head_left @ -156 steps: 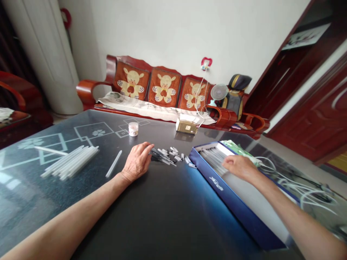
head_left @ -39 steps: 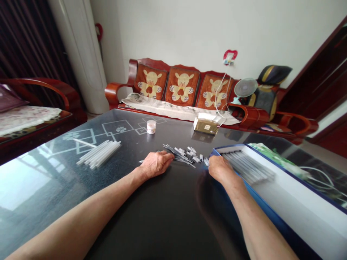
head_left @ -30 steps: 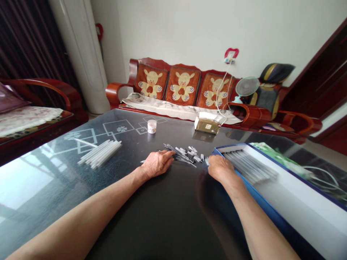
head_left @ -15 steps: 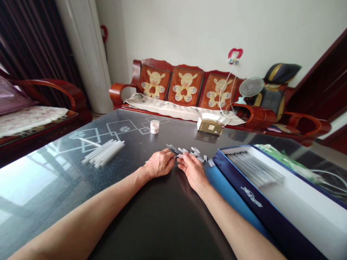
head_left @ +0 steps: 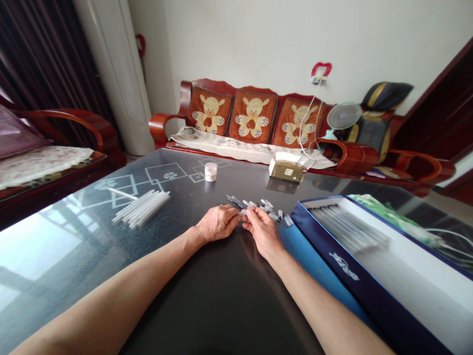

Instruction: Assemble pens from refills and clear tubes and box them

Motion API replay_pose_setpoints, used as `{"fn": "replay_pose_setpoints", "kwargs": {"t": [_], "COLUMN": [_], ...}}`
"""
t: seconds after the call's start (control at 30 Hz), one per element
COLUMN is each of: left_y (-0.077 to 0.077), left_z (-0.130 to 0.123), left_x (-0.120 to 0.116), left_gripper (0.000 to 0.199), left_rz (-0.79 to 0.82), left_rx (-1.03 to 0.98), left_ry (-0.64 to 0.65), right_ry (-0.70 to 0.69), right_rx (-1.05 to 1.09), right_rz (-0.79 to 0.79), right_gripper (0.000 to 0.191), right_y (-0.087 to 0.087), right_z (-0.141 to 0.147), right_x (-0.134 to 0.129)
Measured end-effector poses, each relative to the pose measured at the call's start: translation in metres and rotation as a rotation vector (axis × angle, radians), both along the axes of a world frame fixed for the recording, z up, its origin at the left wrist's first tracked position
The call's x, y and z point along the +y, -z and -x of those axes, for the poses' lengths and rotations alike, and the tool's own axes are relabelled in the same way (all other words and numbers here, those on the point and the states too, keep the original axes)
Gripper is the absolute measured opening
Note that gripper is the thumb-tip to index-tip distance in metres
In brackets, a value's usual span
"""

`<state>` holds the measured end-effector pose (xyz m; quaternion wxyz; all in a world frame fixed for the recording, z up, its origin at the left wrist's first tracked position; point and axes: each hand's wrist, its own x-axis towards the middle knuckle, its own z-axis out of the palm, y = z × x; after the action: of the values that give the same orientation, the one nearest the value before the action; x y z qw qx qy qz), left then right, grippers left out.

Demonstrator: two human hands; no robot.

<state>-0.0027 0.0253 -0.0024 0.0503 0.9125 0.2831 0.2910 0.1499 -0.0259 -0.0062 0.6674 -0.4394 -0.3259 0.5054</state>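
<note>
My left hand (head_left: 219, 223) is closed, its fingertips meeting those of my right hand over the dark table (head_left: 221, 296). What the left fingers grip is mostly hidden by the hand. Pinched in my right hand (head_left: 261, 231) is a small pale, translucent pen cap (head_left: 243, 213), its end at the left fingertips. Just beyond the hands lie several thin dark pen refills (head_left: 234, 199). More loose pen caps (head_left: 273, 216) are scattered behind and beside my right hand. To the left is a bundle of white pen barrels (head_left: 142, 209), with one lying apart at its far side.
A dark blue box (head_left: 342, 266) with a white inside stands at the right, holding a row of pens (head_left: 347, 229). A small round container (head_left: 210, 172) and a tissue box (head_left: 286, 168) stand farther back. Behind the table is a wooden sofa (head_left: 162, 129).
The hands stay together at nearly the same spot, with slight finger movement. A pale tip that stuck out behind my left hand no longer shows. The view has shifted slightly.
</note>
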Motion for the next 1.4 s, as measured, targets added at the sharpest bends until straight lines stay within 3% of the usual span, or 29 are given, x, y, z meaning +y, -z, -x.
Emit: {"fn": "replay_pose_setpoints", "kwargs": {"t": [0.63,0.9,1.0,1.13,1.2,1.27,1.33,1.4], "left_y": [0.004,0.001,0.000,0.000,-0.001,-0.002,-0.002,-0.002], "left_z": [0.002,0.005,0.007,0.006,0.006,0.006,0.006,0.005], "left_x": [0.007,0.007,0.007,0.005,0.004,0.004,0.003,0.003], "left_gripper": [0.029,0.029,0.025,0.039,0.040,0.039,0.038,0.038], "left_rz": [-0.008,0.002,0.007,-0.010,-0.013,-0.009,-0.008,-0.008], "left_rx": [-0.154,-0.042,-0.016,0.015,0.049,0.072,0.081,0.082], "left_ry": [0.045,-0.022,-0.047,-0.070,-0.067,-0.055,-0.048,-0.048], "right_ry": [-0.005,0.056,0.138,0.273,0.279,0.199,0.128,0.127], "right_rx": [-0.051,-0.141,-0.363,-1.114,-1.482,-1.724,-1.852,-1.902], "right_rz": [0.000,-0.009,-0.046,-0.121,-0.003,0.193,0.345,0.349], "right_gripper": [0.042,0.035,0.031,0.024,0.026,0.023,0.020,0.018], "right_y": [-0.003,0.001,-0.005,-0.030,-0.043,-0.051,-0.054,-0.052], "right_z": [0.000,0.003,-0.008,-0.050,-0.073,-0.090,-0.098,-0.099], "right_x": [-0.001,-0.002,0.000,-0.001,-0.004,-0.007,-0.010,-0.010]}}
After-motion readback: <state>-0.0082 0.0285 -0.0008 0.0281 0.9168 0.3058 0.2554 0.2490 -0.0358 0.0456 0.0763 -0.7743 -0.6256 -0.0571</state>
